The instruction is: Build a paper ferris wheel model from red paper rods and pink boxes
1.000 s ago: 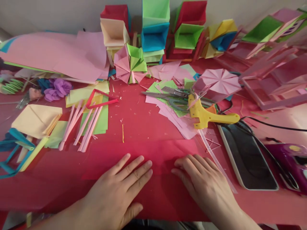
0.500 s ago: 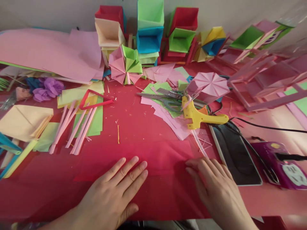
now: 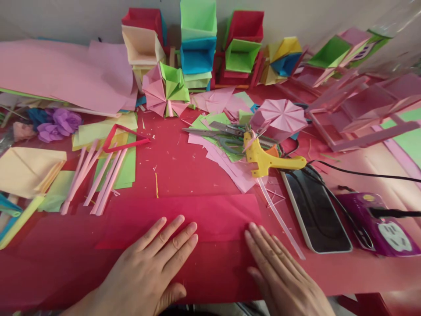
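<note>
A long strip of folded red paper (image 3: 210,215) lies flat on the red table (image 3: 184,175), close to its front edge. My left hand (image 3: 154,263) rests over the paper's near edge, left of its middle, with fingers stretched and thumb apart. At the paper's right end lies my right hand (image 3: 276,267), fingers straight and side by side, fingertips on its near corner. Neither hand grips anything. Just beyond the right hand is a yellow glue gun (image 3: 272,160), its clear glue stick (image 3: 283,224) trailing down beside the fingers.
Pink paper rolls (image 3: 108,184) and a bent red strip (image 3: 125,139) lie left. Scissors (image 3: 204,131) rest on paper scraps. At right are a phone (image 3: 319,215) and a purple power socket (image 3: 378,224) with cables. Folded paper boxes (image 3: 199,52) line the back.
My right hand has gone from bent fingers at the paper's right end to flat, straightened ones, shifting slightly left and nearer. The left hand stays flat. The whole view has slid a little.
</note>
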`<move>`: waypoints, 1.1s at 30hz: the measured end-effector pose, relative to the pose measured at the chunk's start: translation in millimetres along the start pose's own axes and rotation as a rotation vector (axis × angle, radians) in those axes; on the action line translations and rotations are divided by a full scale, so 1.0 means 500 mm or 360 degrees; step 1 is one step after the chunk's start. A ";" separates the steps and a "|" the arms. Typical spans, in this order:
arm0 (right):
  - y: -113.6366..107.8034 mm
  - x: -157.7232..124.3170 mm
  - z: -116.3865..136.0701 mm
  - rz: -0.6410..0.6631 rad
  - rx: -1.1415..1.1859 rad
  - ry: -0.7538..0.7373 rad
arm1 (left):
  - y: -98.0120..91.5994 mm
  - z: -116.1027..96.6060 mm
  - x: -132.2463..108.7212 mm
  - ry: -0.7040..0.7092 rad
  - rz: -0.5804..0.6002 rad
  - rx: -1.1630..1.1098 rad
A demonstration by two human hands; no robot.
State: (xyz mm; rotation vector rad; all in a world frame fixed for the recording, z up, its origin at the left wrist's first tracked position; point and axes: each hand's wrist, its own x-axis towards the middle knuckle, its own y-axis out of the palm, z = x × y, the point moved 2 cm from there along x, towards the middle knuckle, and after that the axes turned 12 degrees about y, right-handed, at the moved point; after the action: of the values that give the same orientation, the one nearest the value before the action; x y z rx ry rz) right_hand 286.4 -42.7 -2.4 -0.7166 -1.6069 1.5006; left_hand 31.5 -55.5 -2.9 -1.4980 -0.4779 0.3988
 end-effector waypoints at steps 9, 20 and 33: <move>0.001 0.077 0.059 -0.0219 0.0464 -0.0150 | -0.023 0.008 0.013 -0.0102 -0.0046 -0.0132; 0.013 0.124 0.091 -0.0300 0.0487 -0.0225 | -0.031 0.075 -0.136 -0.1035 -0.0614 -0.0354; 0.022 0.188 0.168 -0.0130 0.0790 -0.0101 | -0.029 0.097 -0.114 -0.0933 -0.0340 -0.0747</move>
State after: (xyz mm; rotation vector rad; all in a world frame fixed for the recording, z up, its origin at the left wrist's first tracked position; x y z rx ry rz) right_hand 165.2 -6.8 6.0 -0.3231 -1.2138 1.7786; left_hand -43.1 -45.6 8.9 -1.7462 -1.2534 0.5848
